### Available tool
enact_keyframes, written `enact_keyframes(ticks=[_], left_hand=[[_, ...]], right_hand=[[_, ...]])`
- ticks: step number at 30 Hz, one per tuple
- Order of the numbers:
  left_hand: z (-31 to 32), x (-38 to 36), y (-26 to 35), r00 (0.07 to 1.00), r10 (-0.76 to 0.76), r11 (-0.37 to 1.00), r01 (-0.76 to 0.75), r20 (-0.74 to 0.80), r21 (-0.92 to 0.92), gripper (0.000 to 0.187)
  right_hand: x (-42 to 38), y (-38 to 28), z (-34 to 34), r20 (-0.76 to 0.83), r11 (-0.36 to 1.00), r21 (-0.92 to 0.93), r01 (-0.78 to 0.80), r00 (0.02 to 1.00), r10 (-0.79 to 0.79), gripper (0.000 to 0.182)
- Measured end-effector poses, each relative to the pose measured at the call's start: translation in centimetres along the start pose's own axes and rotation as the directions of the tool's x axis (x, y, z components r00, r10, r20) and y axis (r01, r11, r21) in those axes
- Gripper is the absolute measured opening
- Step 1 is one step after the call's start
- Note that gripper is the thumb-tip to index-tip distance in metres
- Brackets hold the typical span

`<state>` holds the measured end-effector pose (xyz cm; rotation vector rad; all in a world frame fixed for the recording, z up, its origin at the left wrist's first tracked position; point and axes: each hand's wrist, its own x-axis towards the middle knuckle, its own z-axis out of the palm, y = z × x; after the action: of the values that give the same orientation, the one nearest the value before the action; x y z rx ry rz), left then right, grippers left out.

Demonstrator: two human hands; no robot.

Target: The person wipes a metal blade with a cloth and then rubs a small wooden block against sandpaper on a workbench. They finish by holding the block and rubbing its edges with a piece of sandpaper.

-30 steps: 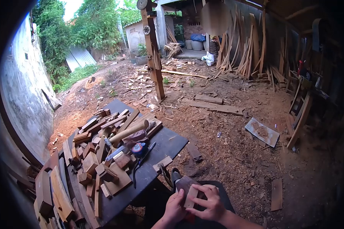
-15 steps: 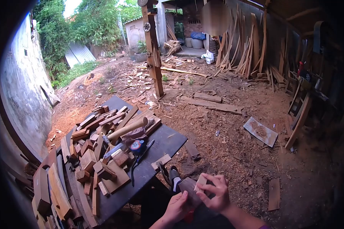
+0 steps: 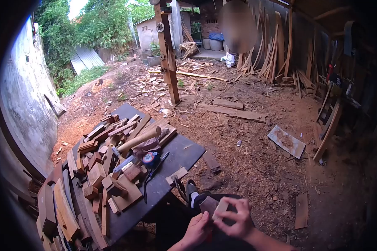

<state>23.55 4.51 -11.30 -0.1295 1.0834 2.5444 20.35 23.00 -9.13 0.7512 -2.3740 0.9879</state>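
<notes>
My left hand is closed around a flat, dark brown wooden piece, its thumb lying along the near side. My right hand pinches a small pale block between thumb and fingers. The block rests close against the wooden piece; whether they touch along the whole face is hidden by the fingers. Both hands are above my lap. A bit of something red shows beneath the left hand, too covered to name.
A dark table on the left bears many wood offcuts, a mallet, a tape measure and dark curved pliers-like handles. A wooden post stands ahead. Planks lean at the right wall; shavings cover the ground.
The pale block in my right hand has tilted and shifted slightly down against the wooden piece. Both hands have moved a little to the right in view.
</notes>
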Motion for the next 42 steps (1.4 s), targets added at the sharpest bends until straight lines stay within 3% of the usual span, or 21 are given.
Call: enact_keyframes(ticks=[2,4,6,7,8,10,12,15,17,21,22,24,28,30,32,33,37,38,40,42], left_hand=[[-0.6,0.0,-1.4,0.997,-0.009,0.997,0.003,0.071,0.083,0.045],[-0.2,0.1,-1.3,0.998,0.060,0.988,-0.064,0.032,0.143,0.045],[-0.7,-0.1,-0.4,1.000,-0.027,0.984,0.025,0.010,0.178,0.045],[0.5,-0.4,0.1,0.997,-0.027,0.981,0.039,-0.068,0.188,0.044],[0.5,-0.2,-0.4,0.997,-0.032,0.980,0.044,-0.065,0.192,0.044],[0.8,0.3,-1.3,0.996,0.055,0.991,-0.047,-0.064,0.124,0.043],[1.1,0.1,-1.4,0.994,0.054,0.988,-0.038,-0.099,0.153,0.042],[-0.2,-0.5,-1.4,0.993,0.082,0.964,-0.058,-0.082,0.258,0.041],[-1.7,0.0,-1.5,1.000,-0.010,0.976,0.014,-0.018,0.216,0.046],[-2.2,0.4,-2.0,0.996,0.085,0.943,-0.077,-0.009,0.324,0.044],[-2.0,0.1,-1.6,0.996,0.091,0.913,-0.081,-0.008,0.400,0.044],[-1.9,-0.1,-1.5,0.995,0.097,0.878,-0.079,-0.014,0.473,0.044],[-1.1,0.0,-2.0,0.986,0.162,0.857,-0.116,-0.048,0.502,0.043],[-0.8,-0.1,-1.6,0.979,0.195,0.852,-0.140,-0.057,0.505,0.042],[-0.7,-0.4,-1.1,0.971,0.235,0.749,-0.213,0.049,0.627,0.043],[-0.7,-0.7,-0.9,0.976,0.209,0.762,-0.201,0.060,0.615,0.044],[0.3,-0.8,-0.5,0.975,0.221,0.807,-0.174,-0.016,0.564,0.044],[0.6,-0.7,-0.7,0.958,0.285,0.752,-0.240,0.025,0.614,0.043],[0.5,-0.8,-0.7,0.936,0.344,0.686,-0.303,0.072,0.661,0.043],[0.1,-0.6,-0.3,0.949,0.310,0.695,-0.264,0.052,0.669,0.041]], right_hand=[[0.4,3.0,1.2,-0.054,0.968,0.165,-0.188,0.978,0.199,0.031],[-0.1,1.5,0.8,0.007,0.973,0.191,-0.132,0.991,0.133,0.030],[-0.8,-1.0,0.2,0.074,0.979,0.201,-0.043,0.997,0.028,0.031],[-0.3,-1.7,-0.6,0.099,0.993,0.117,-0.006,0.995,-0.006,0.032],[0.1,-1.0,-0.5,0.094,0.993,0.115,-0.011,0.996,0.000,0.032],[0.7,2.4,0.2,-0.017,0.974,0.123,-0.189,0.981,0.192,0.031],[1.0,3.4,0.5,-0.035,0.978,0.109,-0.177,0.983,0.182,0.035],[0.4,3.2,0.7,0.091,0.934,0.268,-0.235,0.972,0.218,0.053],[-0.2,3.5,0.8,0.068,0.936,0.268,-0.230,0.973,0.219,0.054],[1.4,1.3,-0.7,0.026,0.915,0.300,-0.271,0.961,0.276,0.052],[1.6,1.3,-0.8,0.027,0.914,0.304,-0.269,0.961,0.274,0.052],[1.8,1.3,-1.1,-0.002,0.990,0.140,-0.031,1.000,0.031,0.048],[1.1,-0.8,-0.9,0.197,0.986,0.162,-0.050,0.980,0.017,0.035],[2.0,-0.9,-1.7,0.195,0.973,0.221,-0.057,0.981,0.013,0.031],[2.4,-0.7,-2.3,0.375,0.866,0.318,-0.386,0.890,0.259,0.034],[2.3,-0.8,-2.3,0.431,0.853,0.276,-0.444,0.850,0.303,0.042],[1.6,-1.2,-1.5,0.473,0.843,0.282,-0.457,0.831,0.292,0.044],[1.8,-0.6,-1.2,0.471,0.842,0.284,-0.459,0.832,0.294,0.044],[2.3,0.3,-0.6,0.354,0.702,0.387,-0.597,0.800,0.485,0.043],[1.6,-0.2,0.0,0.413,0.773,0.305,-0.556,0.809,0.419,0.042]])
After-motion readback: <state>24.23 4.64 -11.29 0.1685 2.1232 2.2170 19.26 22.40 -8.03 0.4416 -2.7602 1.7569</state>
